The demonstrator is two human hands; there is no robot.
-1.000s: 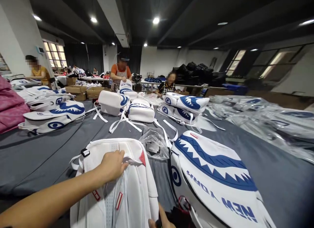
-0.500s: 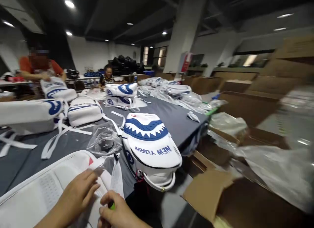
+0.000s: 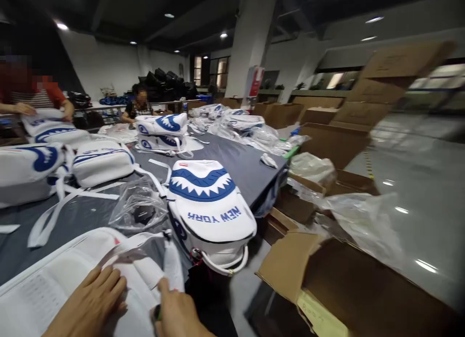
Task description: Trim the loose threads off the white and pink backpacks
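A white backpack lies in front of me at the lower left, its back panel and straps showing. My left hand is closed over its fabric, fingers bent and pressed together, thumb partly hidden. Just to the right, my right hand is closed around a small black-and-green object, mostly covered by the fingers; its kind does not show. That hand is beside the bag's strap. Beyond the hands, another white backpack with a blue jagged-tooth print and "NEW YORK" lettering rests at the table edge.
A crumpled clear plastic bag lies on the grey-covered table. More white backpacks stand at left and behind. Open cardboard boxes are on the right. A co-worker handles a bag; another person is farther back.
The view has turned right, so things appear farther left. My left hand has shifted left and down over the backpack. My right hand still holds the small object.
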